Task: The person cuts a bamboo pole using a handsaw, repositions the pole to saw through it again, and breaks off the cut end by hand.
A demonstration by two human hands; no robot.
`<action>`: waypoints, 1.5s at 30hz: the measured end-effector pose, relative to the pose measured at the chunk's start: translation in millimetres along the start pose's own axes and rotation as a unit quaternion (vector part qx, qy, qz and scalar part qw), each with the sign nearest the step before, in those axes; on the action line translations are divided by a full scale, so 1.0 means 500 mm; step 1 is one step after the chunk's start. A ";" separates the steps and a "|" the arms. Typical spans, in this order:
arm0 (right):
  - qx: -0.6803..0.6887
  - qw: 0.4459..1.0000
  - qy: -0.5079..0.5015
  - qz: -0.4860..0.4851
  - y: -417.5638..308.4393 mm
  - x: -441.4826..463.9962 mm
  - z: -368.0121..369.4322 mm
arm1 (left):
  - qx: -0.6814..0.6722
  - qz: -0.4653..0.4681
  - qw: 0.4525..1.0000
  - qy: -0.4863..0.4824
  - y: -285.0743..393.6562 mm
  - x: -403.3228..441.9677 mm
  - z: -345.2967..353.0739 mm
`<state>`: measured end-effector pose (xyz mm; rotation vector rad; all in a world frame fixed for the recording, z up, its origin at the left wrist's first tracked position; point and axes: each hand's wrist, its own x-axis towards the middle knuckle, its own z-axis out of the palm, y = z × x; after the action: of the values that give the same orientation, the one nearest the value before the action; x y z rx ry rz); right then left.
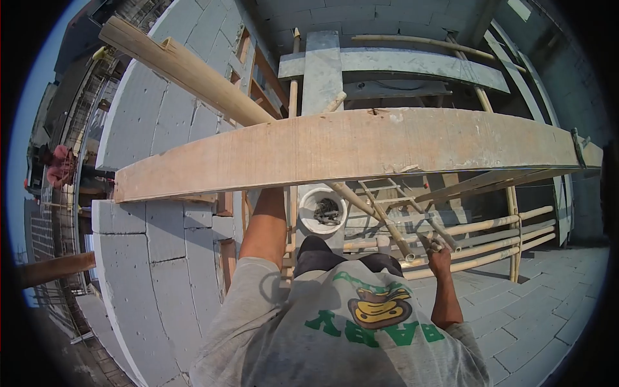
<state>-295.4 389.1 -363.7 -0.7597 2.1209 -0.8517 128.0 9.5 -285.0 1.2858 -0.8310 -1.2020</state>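
Note:
A wide wooden board crosses the view in front of my body, its left end over the top of the block wall. My left forearm runs up beneath the board, which hides my left hand. Low on the right, my right hand is closed around a small object that I cannot make out, close to the ends of bamboo poles. Between my left arm and the poles, a white bucket holds dark pieces.
A thick round timber slants in at upper left. Bare planks lie across bamboo scaffolding behind the board. Another block wall stands at lower right. At far left, beyond the wall, is a person in a red top.

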 end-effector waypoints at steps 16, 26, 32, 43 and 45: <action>0.516 0.835 0.143 0.129 -0.180 -0.301 0.489 | 0.149 0.034 0.986 -0.064 0.009 0.188 -0.046; 0.509 0.850 0.103 0.085 -0.010 -0.277 0.470 | 0.143 0.158 0.977 -0.003 0.075 0.180 0.066; 0.382 0.910 0.142 -0.078 0.005 -0.209 0.520 | 0.135 0.308 0.942 0.003 0.061 0.301 0.122; 0.412 0.880 0.238 0.015 0.001 0.101 0.701 | 0.173 0.420 0.883 -0.116 0.055 0.341 0.201; 0.494 0.835 0.229 0.083 -0.039 0.157 0.693 | 0.152 0.442 0.873 -0.138 0.046 0.354 0.230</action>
<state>-63.6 205.6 -562.1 0.2015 1.6847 -1.9249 63.0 -192.4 -273.2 0.7844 -1.6440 -0.5112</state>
